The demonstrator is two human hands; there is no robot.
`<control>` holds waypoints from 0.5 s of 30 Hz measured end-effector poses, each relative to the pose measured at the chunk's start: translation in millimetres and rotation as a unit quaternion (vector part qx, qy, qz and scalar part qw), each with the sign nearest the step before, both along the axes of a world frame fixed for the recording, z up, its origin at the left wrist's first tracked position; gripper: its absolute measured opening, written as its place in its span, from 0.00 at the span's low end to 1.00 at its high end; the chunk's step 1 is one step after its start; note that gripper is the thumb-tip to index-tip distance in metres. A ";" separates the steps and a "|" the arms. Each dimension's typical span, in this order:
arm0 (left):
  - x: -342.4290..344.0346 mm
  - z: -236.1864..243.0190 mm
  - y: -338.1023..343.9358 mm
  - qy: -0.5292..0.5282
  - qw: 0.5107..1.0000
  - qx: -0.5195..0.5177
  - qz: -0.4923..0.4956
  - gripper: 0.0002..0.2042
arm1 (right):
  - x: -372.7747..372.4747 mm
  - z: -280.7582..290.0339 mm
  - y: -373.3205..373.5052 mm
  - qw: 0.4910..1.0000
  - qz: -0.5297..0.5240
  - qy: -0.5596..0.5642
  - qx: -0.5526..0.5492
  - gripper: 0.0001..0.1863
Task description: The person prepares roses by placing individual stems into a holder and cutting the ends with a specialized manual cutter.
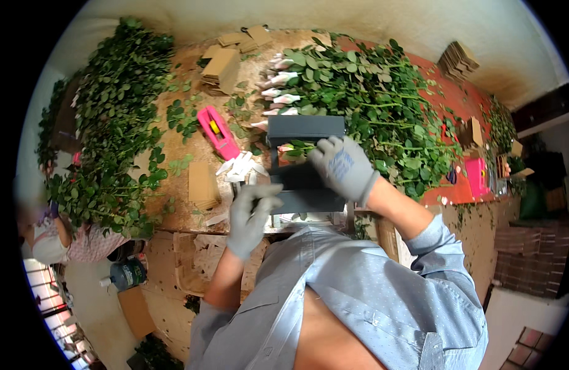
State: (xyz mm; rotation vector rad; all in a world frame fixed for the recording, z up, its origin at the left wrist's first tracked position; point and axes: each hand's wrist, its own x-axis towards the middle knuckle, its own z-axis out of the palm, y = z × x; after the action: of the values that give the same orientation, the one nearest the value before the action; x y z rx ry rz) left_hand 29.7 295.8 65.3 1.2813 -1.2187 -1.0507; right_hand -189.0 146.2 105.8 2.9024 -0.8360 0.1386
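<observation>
A dark grey boxy stand [306, 127] stands at the table's front edge before me. A dark flat panel [300, 179], smeared by motion, crosses its middle. My right hand [343, 165], in a grey glove, has its fingers curled over the panel's right end. My left hand [250, 216], gloved alike, is at the stand's left side with fingers half bent and apart; nothing shows plainly in it. Between the stand's top and the panel, a bit of leaf and a pale pink flower [295, 150] show. White paper strips [242, 166] lie just left of the stand.
Leafy rose stems with white-wrapped heads [371, 98] cover the table behind and right. A pink tape dispenser [218, 132], cardboard stacks [221, 69] and cardboard pieces [202, 185] lie left. More stems [112, 111] are heaped far left, where another person [56, 234] stands.
</observation>
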 end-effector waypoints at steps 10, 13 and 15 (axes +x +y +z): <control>-5.5 -75.2 -112.7 -0.481 0.832 0.098 -0.258 0.23 | 35.1 -74.5 -78.3 0.992 -0.120 0.033 -0.017 0.12; -15.8 -63.7 -111.1 -0.524 0.797 0.158 -0.256 0.25 | 39.5 -77.8 -53.2 0.995 -0.092 -0.016 -0.048 0.15; -20.4 -68.7 -116.1 -0.526 0.797 0.140 -0.262 0.25 | 35.8 -79.6 -37.9 0.995 -0.026 -0.085 -0.055 0.19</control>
State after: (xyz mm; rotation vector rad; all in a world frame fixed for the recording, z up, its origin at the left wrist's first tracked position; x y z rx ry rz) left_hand 9.4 179.7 -3.4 1.9248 -2.4388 -0.8874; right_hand -153.2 108.3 26.3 2.7934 -0.8992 0.4191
